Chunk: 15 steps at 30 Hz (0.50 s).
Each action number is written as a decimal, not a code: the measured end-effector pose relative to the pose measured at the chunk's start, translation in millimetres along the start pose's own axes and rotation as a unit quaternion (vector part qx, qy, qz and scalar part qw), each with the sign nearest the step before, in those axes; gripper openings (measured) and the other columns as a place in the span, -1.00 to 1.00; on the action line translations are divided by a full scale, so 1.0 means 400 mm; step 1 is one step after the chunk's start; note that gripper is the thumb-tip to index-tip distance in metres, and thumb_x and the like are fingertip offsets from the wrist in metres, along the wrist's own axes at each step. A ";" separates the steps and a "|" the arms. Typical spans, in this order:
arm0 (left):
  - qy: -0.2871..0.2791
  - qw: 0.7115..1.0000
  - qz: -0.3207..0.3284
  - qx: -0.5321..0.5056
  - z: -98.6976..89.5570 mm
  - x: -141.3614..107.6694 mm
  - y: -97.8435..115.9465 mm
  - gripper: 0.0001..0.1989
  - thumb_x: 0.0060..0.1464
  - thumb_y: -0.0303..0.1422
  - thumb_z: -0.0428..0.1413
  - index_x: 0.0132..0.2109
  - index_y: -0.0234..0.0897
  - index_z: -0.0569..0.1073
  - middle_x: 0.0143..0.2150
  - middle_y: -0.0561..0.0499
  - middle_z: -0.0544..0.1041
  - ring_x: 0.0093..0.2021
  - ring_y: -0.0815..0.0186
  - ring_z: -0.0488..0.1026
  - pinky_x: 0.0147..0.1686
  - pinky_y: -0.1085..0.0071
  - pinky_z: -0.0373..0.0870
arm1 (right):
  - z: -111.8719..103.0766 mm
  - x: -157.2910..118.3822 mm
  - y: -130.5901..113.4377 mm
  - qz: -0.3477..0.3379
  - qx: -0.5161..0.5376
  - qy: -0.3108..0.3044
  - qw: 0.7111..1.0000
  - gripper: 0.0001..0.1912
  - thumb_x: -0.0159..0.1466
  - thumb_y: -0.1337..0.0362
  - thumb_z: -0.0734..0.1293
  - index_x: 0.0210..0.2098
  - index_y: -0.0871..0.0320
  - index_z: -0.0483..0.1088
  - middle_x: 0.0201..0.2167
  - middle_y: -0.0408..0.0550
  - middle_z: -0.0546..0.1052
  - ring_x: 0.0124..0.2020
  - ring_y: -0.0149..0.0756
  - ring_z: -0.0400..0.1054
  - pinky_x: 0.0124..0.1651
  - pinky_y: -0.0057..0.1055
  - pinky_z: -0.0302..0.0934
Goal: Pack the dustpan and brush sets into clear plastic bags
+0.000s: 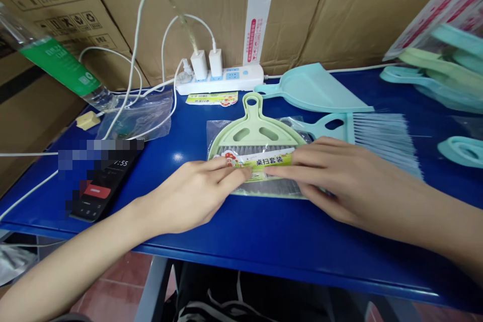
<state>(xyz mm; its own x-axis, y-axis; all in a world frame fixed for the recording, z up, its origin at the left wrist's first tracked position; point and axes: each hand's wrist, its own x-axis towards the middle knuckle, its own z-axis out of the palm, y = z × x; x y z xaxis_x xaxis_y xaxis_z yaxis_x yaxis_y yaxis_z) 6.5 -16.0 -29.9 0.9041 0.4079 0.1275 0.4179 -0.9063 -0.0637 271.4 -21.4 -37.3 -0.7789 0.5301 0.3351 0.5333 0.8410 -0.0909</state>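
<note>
My open left grip (188,196) and right grip (339,181) press the label (267,161) onto the bagged green dustpan (254,131); the teal dustpan (313,88) and teal brush (385,141) lie unbagged.

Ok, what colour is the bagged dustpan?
The dustpan is pale green, best seen in the head view.

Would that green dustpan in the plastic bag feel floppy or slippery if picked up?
Probably light for its size: the pale green plastic dustpan looks like a thin moulded shell with cut-outs near its handle. It should feel fairly stiff, perhaps flexing slightly at the edge. The clear plastic bag around it may feel slippery.
</note>
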 end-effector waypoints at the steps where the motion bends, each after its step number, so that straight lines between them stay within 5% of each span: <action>1: 0.006 1.000 0.003 0.004 0.000 0.001 0.000 -0.64 0.20 -0.62 -0.12 0.09 -0.43 0.37 -0.07 -0.08 0.63 -0.05 0.23 0.52 -0.13 0.34 0.56 | 0.000 -0.001 0.001 -0.002 -0.009 -0.002 1.000 -0.55 0.33 0.51 0.09 -0.06 0.14 0.56 -0.36 -0.03 0.58 -0.35 -0.24 0.43 -0.24 -0.27 0.27; 7: 0.068 0.995 0.025 0.062 0.010 0.013 0.007 -0.68 0.31 -0.57 -0.20 -0.04 -0.40 0.44 -0.21 -0.02 0.65 -0.22 0.25 0.52 -0.27 0.37 0.52 | 0.014 -0.006 -0.001 -0.014 -0.045 -0.018 0.999 -0.55 0.27 0.53 0.14 -0.05 0.12 0.55 -0.38 -0.06 0.57 -0.33 -0.23 0.41 -0.19 -0.27 0.28; 15: 0.115 0.992 0.035 0.042 0.021 0.011 0.006 -0.66 0.30 -0.58 -0.18 0.09 -0.35 0.37 -0.02 0.02 0.64 -0.17 0.27 0.49 -0.31 0.38 0.50 | 0.022 0.000 -0.021 -0.017 -0.065 0.006 0.998 -0.63 0.25 0.55 0.17 -0.19 0.16 0.56 -0.35 -0.02 0.59 -0.30 -0.22 0.45 -0.16 -0.29 0.32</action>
<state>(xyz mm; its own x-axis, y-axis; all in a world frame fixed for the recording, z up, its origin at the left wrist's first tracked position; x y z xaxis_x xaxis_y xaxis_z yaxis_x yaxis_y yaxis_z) 12.1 -15.5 -37.6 0.8912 0.2988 0.3412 0.3687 -0.9154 -0.1614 264.2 -27.5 -44.6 -0.7934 0.4995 0.3479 0.5458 0.8368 0.0433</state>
